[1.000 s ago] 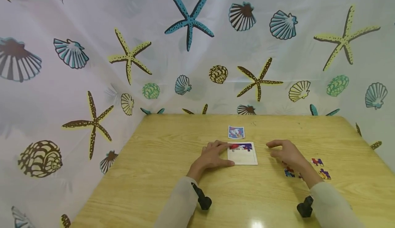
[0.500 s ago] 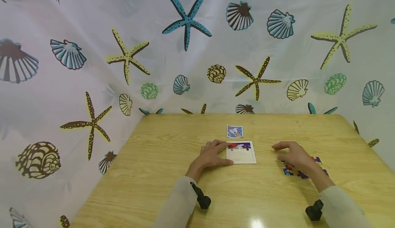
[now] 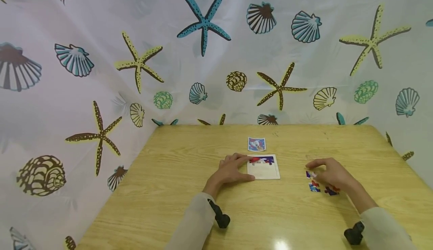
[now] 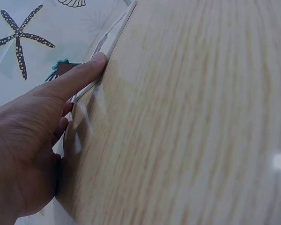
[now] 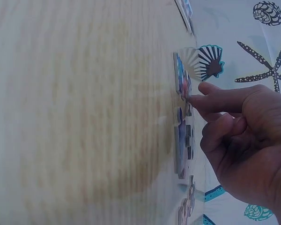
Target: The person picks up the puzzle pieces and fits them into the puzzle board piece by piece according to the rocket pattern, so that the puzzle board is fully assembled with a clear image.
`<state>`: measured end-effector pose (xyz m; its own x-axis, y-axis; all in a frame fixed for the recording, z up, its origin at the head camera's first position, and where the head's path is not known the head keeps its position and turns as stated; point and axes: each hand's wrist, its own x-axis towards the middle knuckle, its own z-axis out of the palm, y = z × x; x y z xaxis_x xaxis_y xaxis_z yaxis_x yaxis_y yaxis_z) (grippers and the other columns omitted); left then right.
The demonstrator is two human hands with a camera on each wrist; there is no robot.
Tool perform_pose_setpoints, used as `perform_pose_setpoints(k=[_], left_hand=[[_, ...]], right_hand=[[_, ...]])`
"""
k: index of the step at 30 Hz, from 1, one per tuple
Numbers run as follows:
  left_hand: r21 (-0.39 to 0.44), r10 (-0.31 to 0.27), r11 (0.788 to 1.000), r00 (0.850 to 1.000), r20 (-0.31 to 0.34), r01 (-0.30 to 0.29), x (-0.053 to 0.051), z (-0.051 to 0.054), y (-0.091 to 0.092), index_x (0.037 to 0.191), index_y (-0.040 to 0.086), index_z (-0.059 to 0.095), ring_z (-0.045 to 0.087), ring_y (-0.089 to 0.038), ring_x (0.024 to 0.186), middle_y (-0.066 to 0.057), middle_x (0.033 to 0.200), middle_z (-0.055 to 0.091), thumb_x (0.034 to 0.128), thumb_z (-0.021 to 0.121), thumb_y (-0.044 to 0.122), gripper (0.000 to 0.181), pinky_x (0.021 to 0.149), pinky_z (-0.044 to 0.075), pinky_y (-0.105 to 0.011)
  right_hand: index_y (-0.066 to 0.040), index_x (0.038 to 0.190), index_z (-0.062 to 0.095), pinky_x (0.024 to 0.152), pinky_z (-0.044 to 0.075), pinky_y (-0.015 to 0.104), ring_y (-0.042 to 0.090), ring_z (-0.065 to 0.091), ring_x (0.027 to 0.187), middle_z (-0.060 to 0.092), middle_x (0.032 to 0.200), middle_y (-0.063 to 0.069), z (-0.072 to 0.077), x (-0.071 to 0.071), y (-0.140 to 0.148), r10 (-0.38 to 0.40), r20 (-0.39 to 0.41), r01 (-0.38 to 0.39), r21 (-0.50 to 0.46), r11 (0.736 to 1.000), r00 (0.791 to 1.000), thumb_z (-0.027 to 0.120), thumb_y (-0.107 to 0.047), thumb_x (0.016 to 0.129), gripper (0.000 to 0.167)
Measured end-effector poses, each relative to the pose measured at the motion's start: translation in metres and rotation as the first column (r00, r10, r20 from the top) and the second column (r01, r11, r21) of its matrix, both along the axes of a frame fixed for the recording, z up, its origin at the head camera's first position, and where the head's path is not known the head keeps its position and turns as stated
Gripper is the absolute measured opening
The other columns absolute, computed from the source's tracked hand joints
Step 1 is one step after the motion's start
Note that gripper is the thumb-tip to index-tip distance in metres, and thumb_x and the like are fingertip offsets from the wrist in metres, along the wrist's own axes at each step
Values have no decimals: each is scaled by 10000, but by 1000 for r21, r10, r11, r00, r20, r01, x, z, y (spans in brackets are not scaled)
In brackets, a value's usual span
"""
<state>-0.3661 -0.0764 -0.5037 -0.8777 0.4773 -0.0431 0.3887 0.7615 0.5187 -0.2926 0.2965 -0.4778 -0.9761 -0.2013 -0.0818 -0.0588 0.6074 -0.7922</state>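
My left hand (image 3: 230,171) rests at the left side of a square white puzzle board (image 3: 266,172), index finger on its upper left and thumb at its lower left corner. In the left wrist view the straight thumb (image 4: 82,74) lies against the board's edge. Joined pieces with red, white and purple print (image 3: 268,160) fill the board's top strip. My right hand (image 3: 334,174) is over loose jigsaw pieces, its index finger and thumb apart around a purple and white jigsaw piece (image 3: 308,174). Fingertips reach the jigsaw pieces (image 5: 181,77) in the right wrist view. The palm hides some pieces.
Behind the board lies a small picture card (image 3: 256,144) with a white character on blue. A blue and red piece (image 3: 314,187) and a dark piece (image 3: 330,191) lie near the right hand. A curtain with shells and starfish (image 3: 203,65) hangs behind the wooden table (image 3: 189,141).
My right hand has moved right and toward me, away from the board and over the loose pieces. The left hand has kept its place at the board. The head view has shifted slightly.
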Motion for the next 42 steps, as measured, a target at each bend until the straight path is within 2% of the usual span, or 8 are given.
perform_pose_setpoints(k=[6, 13, 20, 34, 37, 38, 40, 42], left_hand=[[-15, -6, 1000, 1000, -2, 6, 0, -3, 1, 1563, 359, 482, 389, -287, 1316, -16, 1554, 449, 856, 767, 621, 806, 1103, 278, -538], [-5, 0, 1000, 1000, 1, 0, 2, -6, 2, 1548, 357, 506, 401, -265, 1272, -5, 1540, 461, 851, 779, 613, 791, 1092, 277, -518], [-14, 14, 1000, 1000, -2, -14, 2, -7, 3, 1551, 375, 497, 397, -264, 1287, 5, 1550, 454, 853, 779, 608, 788, 1078, 284, -504], [-9, 12, 1000, 1000, -17, -12, 0, -3, -3, 1565, 338, 486, 397, -272, 1284, -11, 1544, 454, 864, 768, 609, 804, 1061, 286, -503], [-4, 8, 1000, 1000, -19, -9, 1, -3, -4, 1567, 322, 487, 399, -273, 1285, -14, 1541, 458, 863, 769, 608, 810, 1073, 281, -511], [-3, 7, 1000, 1000, -18, -7, 1, -3, -4, 1568, 326, 485, 396, -274, 1290, -13, 1544, 456, 864, 768, 609, 810, 1077, 279, -513], [2, 4, 1000, 1000, -18, -4, 1, -1, -4, 1566, 338, 485, 393, -270, 1296, -8, 1543, 458, 863, 765, 618, 807, 1081, 278, -511], [4, 5, 1000, 1000, -18, -4, 1, 1, -5, 1565, 349, 483, 393, -270, 1298, -8, 1540, 459, 860, 764, 623, 807, 1089, 277, -517]], right_hand=[[-9, 1336, 668, 418, 374, 281, 114, 347, 413, 597, 1308, 329, -3, 2, 4, -16, 24, 16, 13, 1000, 1000, 665, 12, 927, 410], [-27, 1232, 746, 412, 419, 316, 127, 395, 393, 477, 1432, 388, -6, 6, 6, -28, 28, 27, 38, 999, 999, 662, 30, 936, 314], [-28, 1137, 790, 408, 437, 310, 123, 436, 397, 516, 1398, 393, -10, 1, 3, -37, -54, 40, 66, 997, 998, 652, 33, 961, 231], [-5, 1133, 786, 421, 446, 302, 144, 454, 416, 575, 1339, 352, -7, -7, -6, -3, -131, 15, 93, 996, 991, 696, -23, 955, 200], [-2, 1136, 784, 446, 446, 314, 190, 484, 475, 601, 1313, 333, -8, -10, -8, -5, -155, 22, 112, 993, 988, 697, -40, 956, 204], [0, 1134, 784, 485, 461, 327, 217, 526, 547, 607, 1306, 330, -8, -11, -9, 0, -167, 22, 127, 992, 986, 700, -45, 955, 203], [3, 1135, 782, 632, 544, 418, 324, 626, 753, 609, 1308, 327, -7, -11, -10, 12, -191, 18, 157, 987, 982, 706, -61, 954, 207], [-3, 1134, 783, 808, 558, 554, 456, 650, 971, 614, 1316, 314, -6, -12, -13, 14, -199, 22, 176, 984, 980, 720, -69, 944, 211]])
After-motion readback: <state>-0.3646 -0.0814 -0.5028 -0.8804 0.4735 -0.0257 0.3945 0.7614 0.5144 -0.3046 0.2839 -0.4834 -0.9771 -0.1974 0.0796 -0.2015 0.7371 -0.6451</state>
